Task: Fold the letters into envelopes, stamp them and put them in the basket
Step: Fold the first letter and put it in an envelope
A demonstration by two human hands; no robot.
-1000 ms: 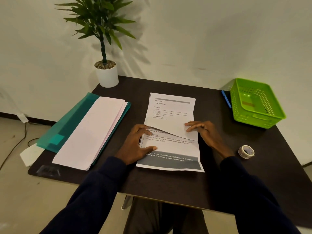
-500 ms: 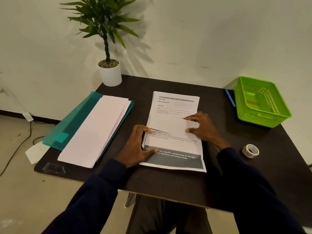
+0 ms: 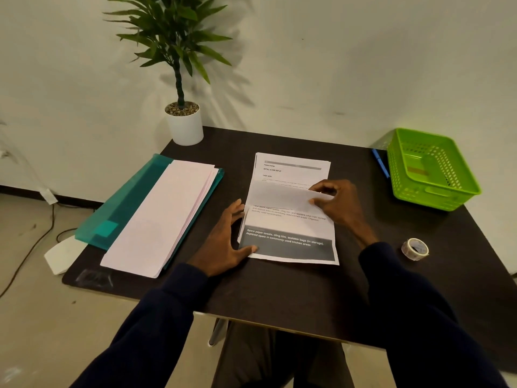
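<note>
A printed letter [image 3: 288, 225] lies on top of a small stack of sheets in the middle of the dark table [image 3: 279, 298]. Its near edge is folded up over the middle, white back showing. My right hand [image 3: 337, 204] pinches the right corner of that folded flap and holds it slightly off the page. My left hand [image 3: 226, 242] rests flat, fingers spread, against the left edge of the letter with the thumb on its lower corner. A pile of white envelopes [image 3: 165, 217] lies on a teal folder [image 3: 123, 203] to the left. The green basket [image 3: 430, 169] stands at the far right.
A potted plant [image 3: 183, 119] stands at the far left corner against the wall. A blue pen [image 3: 381, 163] lies left of the basket. A roll of tape [image 3: 415, 248] sits near the right edge. A cable runs over the floor on the left.
My right hand has gone from pressing the flap flat to pinching its right corner and lifting it. My left hand has slid off the page to its left edge. The camera moved closer.
</note>
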